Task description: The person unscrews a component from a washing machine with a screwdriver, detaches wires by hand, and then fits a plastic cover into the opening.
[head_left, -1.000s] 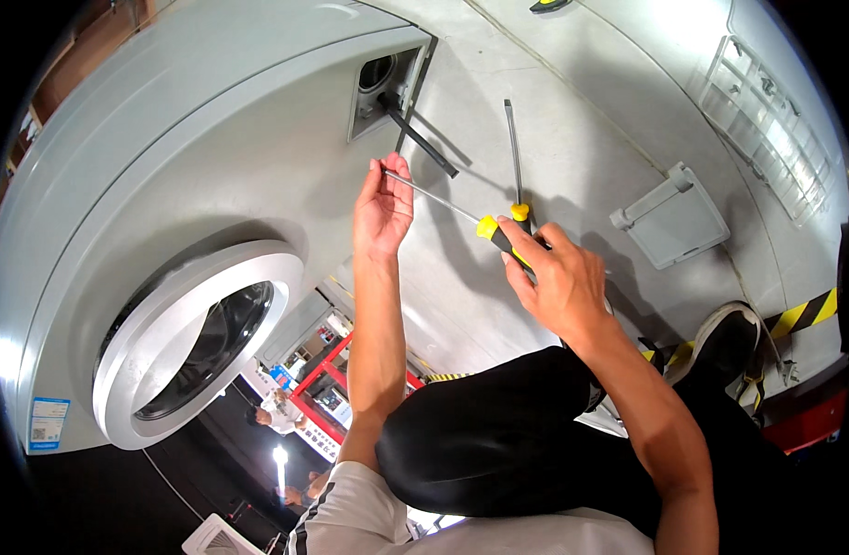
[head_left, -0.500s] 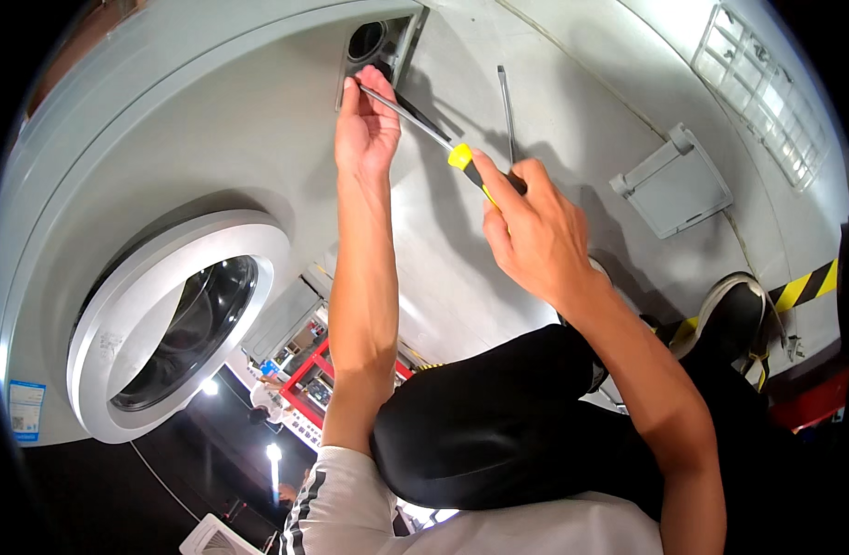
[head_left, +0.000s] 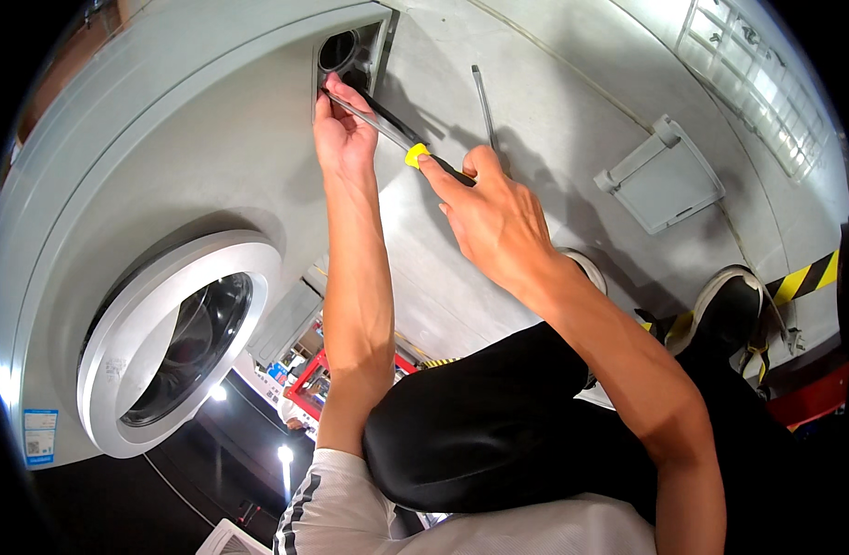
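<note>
Right hand (head_left: 494, 217) is wrapped round the yellow-and-black-handled steel-shafted screwdriver (head_left: 418, 155), index finger laid along the handle, probably for aim and axial push. Left hand (head_left: 346, 139) is palm up at the far end, fingertips curled by the shaft tip; reads as a guide, but can't tell if it's pinching the shaft or something small there, tip is hidden.

Screwdriver slants across to the rectangular grey recess (head_left: 381, 35) in the low corner of the pale grey metal washing machine (head_left: 184, 139). Round dark port (head_left: 338, 51) sits just beyond the fingers. Slim black plastic tube (head_left: 401, 120) slopes outward beside the shaft, so it shares the cramped access.

Further out: bare flat-bladed steel shaft (head_left: 483, 97) on the floor, its handle end behind the right hand, within easy reach. Grey rectangular plastic cover (head_left: 665, 180) lies farther right, out of the way. Clear ribbed plastic tray (head_left: 748, 83) beyond carries small dark bits, presumably to stop them scattering.
</note>
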`<state>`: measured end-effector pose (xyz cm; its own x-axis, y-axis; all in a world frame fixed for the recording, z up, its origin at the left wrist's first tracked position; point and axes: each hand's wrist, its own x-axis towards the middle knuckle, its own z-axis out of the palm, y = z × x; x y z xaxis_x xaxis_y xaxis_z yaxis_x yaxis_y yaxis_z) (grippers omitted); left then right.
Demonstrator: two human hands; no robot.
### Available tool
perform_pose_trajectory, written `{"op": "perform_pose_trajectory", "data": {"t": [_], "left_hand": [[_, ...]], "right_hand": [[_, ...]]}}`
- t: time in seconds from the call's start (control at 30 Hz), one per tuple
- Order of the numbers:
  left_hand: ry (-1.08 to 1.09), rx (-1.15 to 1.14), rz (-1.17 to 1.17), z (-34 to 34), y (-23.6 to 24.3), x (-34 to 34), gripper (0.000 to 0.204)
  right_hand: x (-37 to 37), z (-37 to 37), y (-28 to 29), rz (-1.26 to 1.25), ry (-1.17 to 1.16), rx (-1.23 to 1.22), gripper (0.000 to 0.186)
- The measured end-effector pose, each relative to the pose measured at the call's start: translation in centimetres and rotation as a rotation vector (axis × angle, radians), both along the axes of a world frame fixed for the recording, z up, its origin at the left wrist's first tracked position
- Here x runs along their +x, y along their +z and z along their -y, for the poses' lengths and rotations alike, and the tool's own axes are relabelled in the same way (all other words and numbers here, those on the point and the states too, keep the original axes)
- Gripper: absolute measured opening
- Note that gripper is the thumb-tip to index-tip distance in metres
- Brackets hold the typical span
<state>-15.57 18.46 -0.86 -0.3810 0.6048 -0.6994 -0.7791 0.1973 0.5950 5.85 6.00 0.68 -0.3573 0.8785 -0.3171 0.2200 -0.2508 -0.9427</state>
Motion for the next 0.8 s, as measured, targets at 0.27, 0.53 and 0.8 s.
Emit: {"op": "perform_pose_trajectory", "data": {"t": [0.27, 0.53, 0.8], "left_hand": [[0.05, 0.035, -0.028, -0.3, -0.3, 0.4, 0.026], [0.085, 0.103, 0.005, -0.2, -0.6, 0.5, 0.024], [-0.361, -0.029, -0.108, 4.1, 1.6, 2.8, 0.033]], "right_hand": [[0.0, -0.4, 0.2, -0.009, 0.02, 0.02, 0.051], [0.1, -1.0, 0.2, -0.048, -0.001, -0.043, 0.048], [-0.8, -0.1, -0.2, -0.39, -0.084, -0.308, 0.047]]}}
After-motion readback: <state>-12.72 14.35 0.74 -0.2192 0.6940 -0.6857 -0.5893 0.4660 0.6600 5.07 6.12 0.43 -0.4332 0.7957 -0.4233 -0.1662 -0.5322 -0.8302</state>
